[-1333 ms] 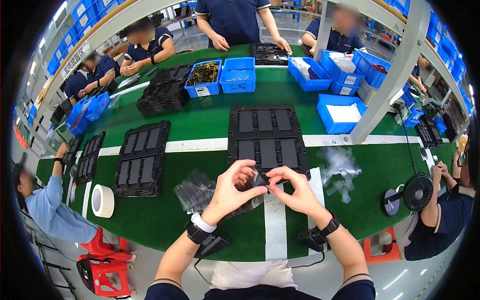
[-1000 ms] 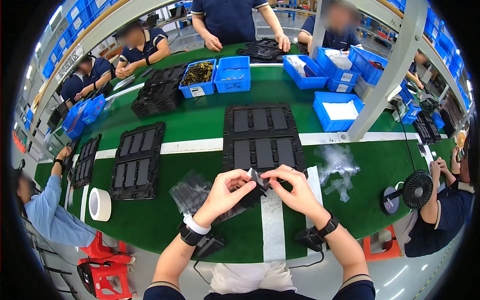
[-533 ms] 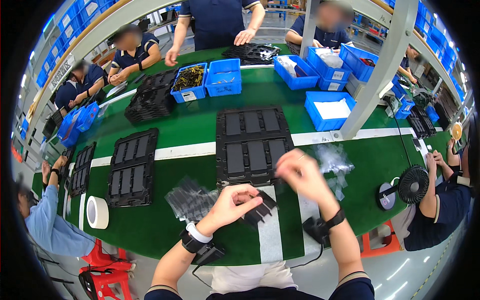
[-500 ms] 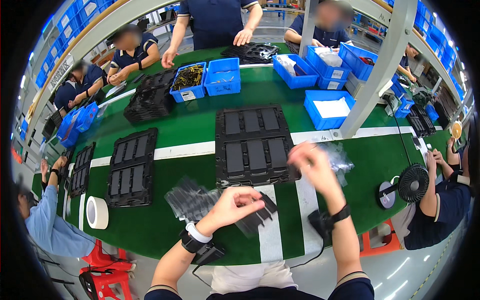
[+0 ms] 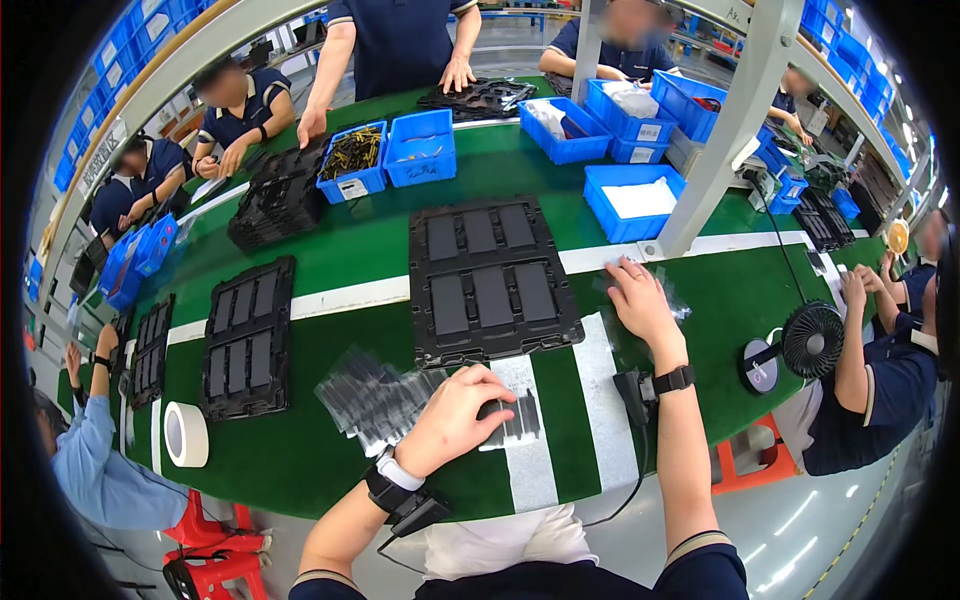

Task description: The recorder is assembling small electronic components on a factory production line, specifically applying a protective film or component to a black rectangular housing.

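Observation:
My left hand (image 5: pixel 455 420) is closed, thumb and fingers curled around a thin striped piece of clear film (image 5: pixel 522 428); something dark shows between the fingertips. Beside that wrist lies a pile of clear plastic film strips (image 5: pixel 375 400). My right hand (image 5: pixel 642 305) reaches out, fingers extended and apart, over a smaller heap of crumpled clear film (image 5: pixel 676 300). Between and beyond both hands sits a black plastic tray (image 5: pixel 425 240), its two rows of slots filled with dark grey rectangular pieces (image 5: pixel 490 297).
Two similar black trays (image 5: pixel 248 335) (image 5: pixel 152 350) and a tape roll (image 5: pixel 186 435) lie left. A small black fan (image 5: pixel 812 340) stands right. Blue bins (image 5: pixel 635 203) and stacked trays (image 5: pixel 275 205) line the back, below a grey post (image 5: pixel 735 130). Co-workers sit and stand around the green table (image 5: pixel 350 250).
My right hand has moved from the tray's right edge out onto the film heap. My left hand has stayed near the tray's front; the dark-edged piece there now appears as flat, striped film.

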A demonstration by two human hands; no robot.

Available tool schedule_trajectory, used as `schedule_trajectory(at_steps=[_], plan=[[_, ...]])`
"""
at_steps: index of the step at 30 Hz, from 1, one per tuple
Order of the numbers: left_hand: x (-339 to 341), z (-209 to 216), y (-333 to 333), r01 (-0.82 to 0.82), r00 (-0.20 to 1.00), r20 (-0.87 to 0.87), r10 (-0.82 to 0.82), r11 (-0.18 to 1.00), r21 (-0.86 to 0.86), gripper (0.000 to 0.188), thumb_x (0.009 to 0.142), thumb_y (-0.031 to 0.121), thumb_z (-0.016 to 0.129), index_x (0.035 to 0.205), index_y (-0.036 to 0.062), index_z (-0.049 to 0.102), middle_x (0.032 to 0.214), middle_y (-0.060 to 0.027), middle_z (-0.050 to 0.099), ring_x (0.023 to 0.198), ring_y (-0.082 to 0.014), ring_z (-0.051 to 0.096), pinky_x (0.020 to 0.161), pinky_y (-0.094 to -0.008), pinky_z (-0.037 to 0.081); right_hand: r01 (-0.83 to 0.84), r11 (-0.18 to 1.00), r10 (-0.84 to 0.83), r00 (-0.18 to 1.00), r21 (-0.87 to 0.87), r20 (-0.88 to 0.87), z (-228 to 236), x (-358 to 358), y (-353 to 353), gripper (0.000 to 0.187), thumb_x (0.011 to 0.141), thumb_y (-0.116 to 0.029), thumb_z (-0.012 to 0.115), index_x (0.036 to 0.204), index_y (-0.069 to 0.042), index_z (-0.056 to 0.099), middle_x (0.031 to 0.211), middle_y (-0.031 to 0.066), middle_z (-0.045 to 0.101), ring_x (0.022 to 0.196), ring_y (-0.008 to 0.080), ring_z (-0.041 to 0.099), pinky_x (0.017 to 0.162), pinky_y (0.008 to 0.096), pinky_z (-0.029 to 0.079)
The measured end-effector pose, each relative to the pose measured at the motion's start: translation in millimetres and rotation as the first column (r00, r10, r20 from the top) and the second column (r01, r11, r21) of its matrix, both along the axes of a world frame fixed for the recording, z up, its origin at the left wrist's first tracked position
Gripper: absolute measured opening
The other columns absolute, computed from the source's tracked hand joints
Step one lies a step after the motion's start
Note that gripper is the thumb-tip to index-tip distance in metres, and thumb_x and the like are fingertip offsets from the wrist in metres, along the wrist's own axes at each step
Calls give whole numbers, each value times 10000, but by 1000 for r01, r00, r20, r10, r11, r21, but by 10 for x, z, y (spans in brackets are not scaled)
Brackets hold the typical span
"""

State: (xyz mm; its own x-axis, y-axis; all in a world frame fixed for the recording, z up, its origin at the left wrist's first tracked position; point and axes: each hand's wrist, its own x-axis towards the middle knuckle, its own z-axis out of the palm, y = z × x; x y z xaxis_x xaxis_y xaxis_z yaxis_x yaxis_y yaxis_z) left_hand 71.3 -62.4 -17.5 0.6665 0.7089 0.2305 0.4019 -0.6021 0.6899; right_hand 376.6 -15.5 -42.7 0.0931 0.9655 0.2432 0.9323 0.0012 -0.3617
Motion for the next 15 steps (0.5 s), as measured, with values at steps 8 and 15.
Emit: schedule_trajectory(at_steps=[8, 15], plan=[[-21, -30, 42, -240, 971, 46, 237, 965, 103, 292, 714, 114, 673, 994, 64, 607, 1140, -141, 514, 1078, -318, 484, 905, -371, 402, 188, 891, -147, 981, -413, 130, 587, -180, -300, 688, 541, -394, 779, 1120, -96, 557, 1321, 152, 393, 1211, 386, 343, 942, 541, 332], [-37, 2, 47, -216, 974, -49, 220, 973, 81, 314, 733, 178, 670, 1022, 79, 598, 1242, -145, 456, 1208, -339, 370, 990, -418, 314, -26, 987, 16, 998, -161, -66, 214, 116, -177, 546, 570, -283, 769, 1036, -69, 582, 1164, 156, 519, 1083, 348, 484, 885, 423, 420]])
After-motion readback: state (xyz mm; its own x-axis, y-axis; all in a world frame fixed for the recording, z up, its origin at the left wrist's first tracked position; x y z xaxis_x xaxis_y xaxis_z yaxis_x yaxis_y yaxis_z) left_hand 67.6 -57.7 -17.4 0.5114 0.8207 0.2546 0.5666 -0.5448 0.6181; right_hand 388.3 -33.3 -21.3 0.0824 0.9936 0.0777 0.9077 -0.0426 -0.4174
